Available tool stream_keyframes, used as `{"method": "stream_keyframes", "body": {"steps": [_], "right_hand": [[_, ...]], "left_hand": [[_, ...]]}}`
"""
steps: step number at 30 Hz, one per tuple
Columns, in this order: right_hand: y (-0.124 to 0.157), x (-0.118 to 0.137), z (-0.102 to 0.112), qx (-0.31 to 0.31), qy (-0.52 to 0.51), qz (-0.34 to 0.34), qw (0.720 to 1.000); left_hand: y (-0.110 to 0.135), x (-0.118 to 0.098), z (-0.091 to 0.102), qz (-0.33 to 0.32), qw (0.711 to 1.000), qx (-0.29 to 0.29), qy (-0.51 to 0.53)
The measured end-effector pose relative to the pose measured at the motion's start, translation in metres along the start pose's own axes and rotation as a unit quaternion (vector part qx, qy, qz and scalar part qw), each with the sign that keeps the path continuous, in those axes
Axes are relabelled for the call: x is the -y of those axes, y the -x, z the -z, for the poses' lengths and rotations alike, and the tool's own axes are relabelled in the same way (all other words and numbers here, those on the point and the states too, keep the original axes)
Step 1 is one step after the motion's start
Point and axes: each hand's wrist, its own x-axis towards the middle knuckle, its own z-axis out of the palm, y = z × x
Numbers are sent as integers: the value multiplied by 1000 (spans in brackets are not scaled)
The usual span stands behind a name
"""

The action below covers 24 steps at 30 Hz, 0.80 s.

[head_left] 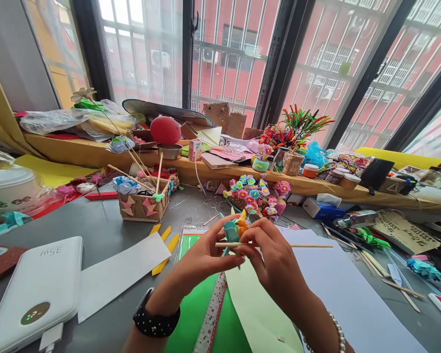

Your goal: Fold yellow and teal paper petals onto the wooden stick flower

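My left hand (200,252) is closed around a folded-paper flower (232,230) with teal and orange petals. My right hand (277,257) pinches a thin wooden stick (314,245), which lies nearly level across both hands just below the flower. The fingertips of both hands meet near the stick's left part, and they partly hide the flower's underside. Beneath the hands lie a pale green paper sheet (257,304), a patterned ruler (213,314) and a bright green sheet (185,323). Yellow folded paper strips (165,260) rest to the left, partly under a white paper strip (132,272).
A white power bank (55,279) with a cable stands left. Behind are a cardboard box (141,206) holding sticks and a bunch of small craft flowers (252,193). White paper (338,279), loose sticks (400,289) and a plastic bottle (356,218) lie right. A cluttered ledge (191,171) runs along the windows.
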Motion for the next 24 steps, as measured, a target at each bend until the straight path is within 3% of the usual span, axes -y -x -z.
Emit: {"method": "stream_keyframes", "body": {"steps": [18, 24], "right_hand": [[1, -1, -6, -14, 55, 25, 998], [2, -1, -8, -25, 68, 19, 997]], "left_hand": [[2, 0, -4, 23, 999, -26, -7], [3, -2, -7, -9, 1000, -27, -3]]}}
